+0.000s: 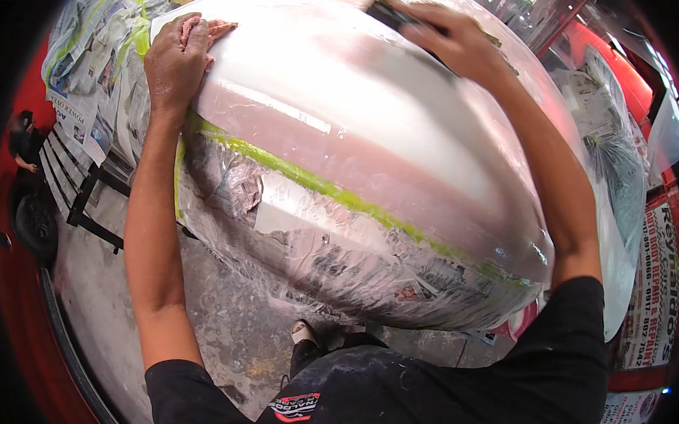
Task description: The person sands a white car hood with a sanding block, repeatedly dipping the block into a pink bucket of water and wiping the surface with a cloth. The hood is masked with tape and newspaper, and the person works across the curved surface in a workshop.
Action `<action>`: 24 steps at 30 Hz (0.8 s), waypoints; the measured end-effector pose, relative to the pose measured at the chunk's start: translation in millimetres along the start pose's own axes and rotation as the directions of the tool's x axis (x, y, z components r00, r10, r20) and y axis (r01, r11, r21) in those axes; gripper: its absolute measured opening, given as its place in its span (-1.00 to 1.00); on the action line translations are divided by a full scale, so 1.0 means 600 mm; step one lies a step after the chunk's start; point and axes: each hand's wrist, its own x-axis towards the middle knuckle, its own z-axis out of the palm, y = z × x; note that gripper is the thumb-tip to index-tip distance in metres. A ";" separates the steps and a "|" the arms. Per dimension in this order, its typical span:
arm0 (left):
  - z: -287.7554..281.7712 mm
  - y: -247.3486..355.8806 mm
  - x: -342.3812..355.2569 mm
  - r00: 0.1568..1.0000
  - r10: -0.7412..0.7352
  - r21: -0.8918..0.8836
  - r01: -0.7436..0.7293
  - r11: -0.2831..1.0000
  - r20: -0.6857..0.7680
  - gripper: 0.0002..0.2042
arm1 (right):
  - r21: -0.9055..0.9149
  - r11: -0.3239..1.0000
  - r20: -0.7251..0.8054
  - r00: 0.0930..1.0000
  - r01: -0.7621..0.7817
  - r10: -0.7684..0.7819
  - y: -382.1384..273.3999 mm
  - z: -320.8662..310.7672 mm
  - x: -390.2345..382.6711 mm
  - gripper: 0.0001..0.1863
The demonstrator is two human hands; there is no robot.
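A large curved car body panel [427, 144], white with dull pinkish areas, spreads out before me, wet and shiny in places. At its far left edge my left hand [175, 67] is closed on a crumpled reddish cloth [217, 35] and rests against the panel. My right hand [457, 38] is stretched to the panel's far right and grips a dark sanding block [393, 17], blurred by motion, lying flat on the surface. Yellow-green masking tape [319, 184] runs along the panel's near side. Below it hangs masking newspaper [302, 232] under wet-looking plastic film.
More taped newspaper [85, 109] covers the far left. A black slatted metal rack [73, 182] stands there, beside a red car [22, 324]. Clear plastic sheeting [614, 162] drapes the right side, near a printed banner [650, 289]. Underfoot is a stained concrete floor [229, 292].
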 end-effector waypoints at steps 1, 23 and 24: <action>-0.006 0.005 -0.003 1.000 -0.020 -0.005 0.020 1.000 -0.005 -0.64 | 0.043 0.999 0.028 0.999 -0.018 0.016 -0.019 -0.020 -0.044 -0.46; 0.014 0.021 0.009 0.999 -0.032 -0.018 0.033 0.999 0.035 -0.66 | -0.231 0.953 0.092 0.979 0.197 -0.180 0.003 0.052 0.063 -0.55; 0.009 0.020 0.007 0.999 -0.035 -0.030 0.036 0.999 0.031 -0.66 | -0.224 0.953 0.079 0.978 0.205 -0.192 0.007 0.058 0.066 -0.55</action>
